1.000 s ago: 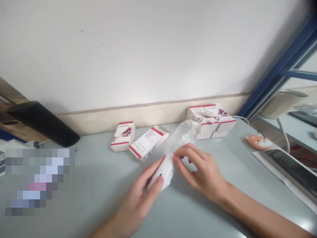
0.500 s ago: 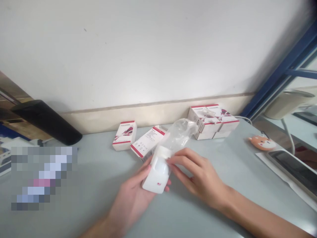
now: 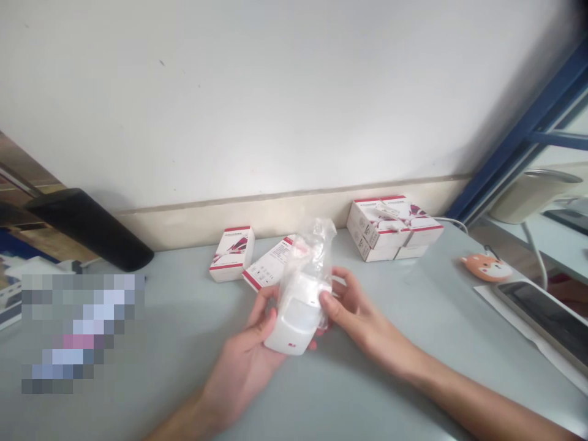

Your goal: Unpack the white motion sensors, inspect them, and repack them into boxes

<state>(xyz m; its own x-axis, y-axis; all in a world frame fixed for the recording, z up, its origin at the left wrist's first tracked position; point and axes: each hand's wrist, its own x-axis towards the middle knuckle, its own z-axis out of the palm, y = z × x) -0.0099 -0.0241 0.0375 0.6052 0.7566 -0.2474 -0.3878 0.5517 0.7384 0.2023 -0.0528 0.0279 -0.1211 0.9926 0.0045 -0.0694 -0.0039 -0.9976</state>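
Note:
A white motion sensor [image 3: 291, 331] with a curved lens and a small red mark is held upright, slightly tilted, in front of me. Around its lower left side my left hand [image 3: 250, 349] is closed, thumb on the edge and fingertips showing behind. A clear plastic bag [image 3: 316, 245] covers the sensor's upper part and stands crumpled above it. My right hand [image 3: 356, 309] grips the bag at the sensor's upper right corner, thumb in front and fingers behind. Just beyond lies a white and red carton [image 3: 266, 266], partly hidden by the bag.
A smaller red and white box [image 3: 232, 254] stands to the left. Several bundled boxes [image 3: 395, 229] sit against the wall. At right are an orange animal-faced pouch [image 3: 487, 266] and a phone-like dark device [image 3: 542, 318] on white paper. A black cylindrical object [image 3: 92, 229] leans at left.
The sensor has turned from its side so its lens front faces me. My right hand has shifted from pinching the bag to gripping it at the sensor's corner; the bag now stands more upright.

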